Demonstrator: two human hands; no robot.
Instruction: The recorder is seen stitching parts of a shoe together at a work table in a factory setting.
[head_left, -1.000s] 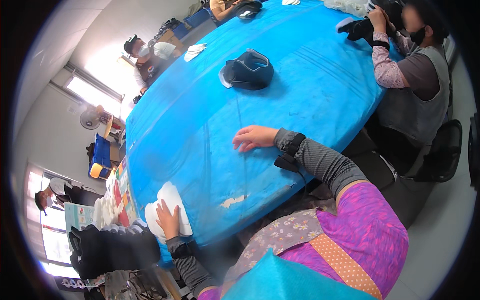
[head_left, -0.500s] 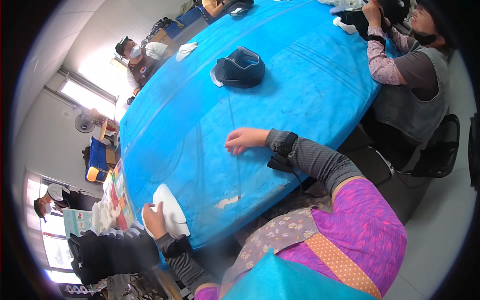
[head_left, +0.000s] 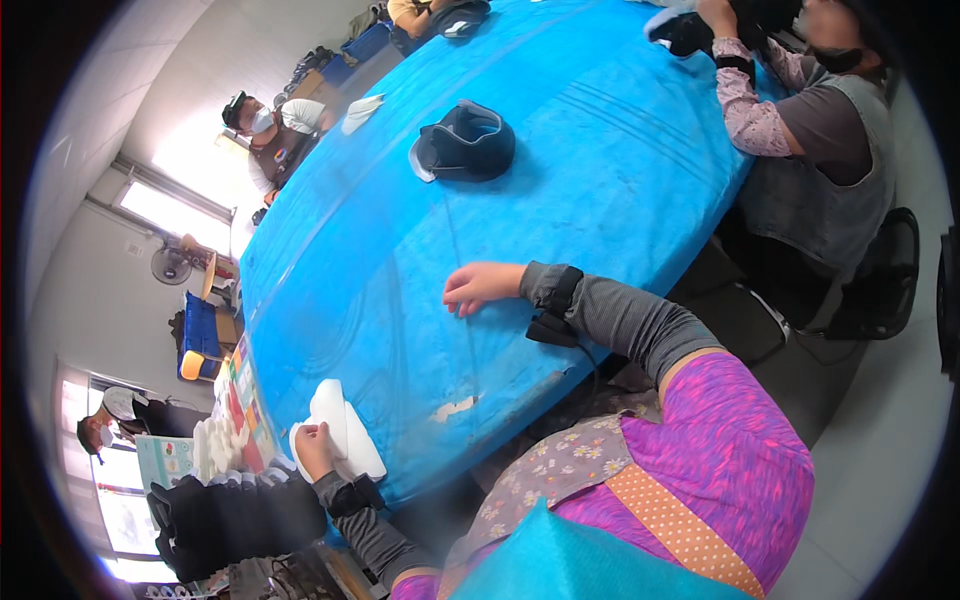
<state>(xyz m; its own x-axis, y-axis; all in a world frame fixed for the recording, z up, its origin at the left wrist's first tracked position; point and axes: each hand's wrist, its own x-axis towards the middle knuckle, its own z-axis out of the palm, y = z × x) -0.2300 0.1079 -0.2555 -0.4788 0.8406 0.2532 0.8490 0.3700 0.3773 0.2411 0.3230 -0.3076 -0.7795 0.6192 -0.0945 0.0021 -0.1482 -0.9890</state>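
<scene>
My left hand (head_left: 315,450) is at the table's near left edge, its fingers closed on a white curved flat piece; the thumb side faces up. More white curved pieces (head_left: 345,435) lie against it, fanned out on the blue cover. My right hand (head_left: 483,287) hovers or rests over the middle of the table, I cannot tell which. Its fingers are loosely bent and hold nothing. Farther off sits a dark cap-like item (head_left: 465,145) with a grey edge and a raised rim.
The big table has a blue cover (head_left: 560,200), torn near the front edge. Black stacked items (head_left: 235,515) and white pieces (head_left: 222,440) stand at the left. A co-worker (head_left: 800,130) handles black cloth at right; another person (head_left: 270,140) sits across. A white stack (head_left: 362,113) lies at the far edge.
My left hand's fingers have drawn in more tightly on the white piece. My right hand's fingers bend down a little more. The whole view has shifted slightly.
</scene>
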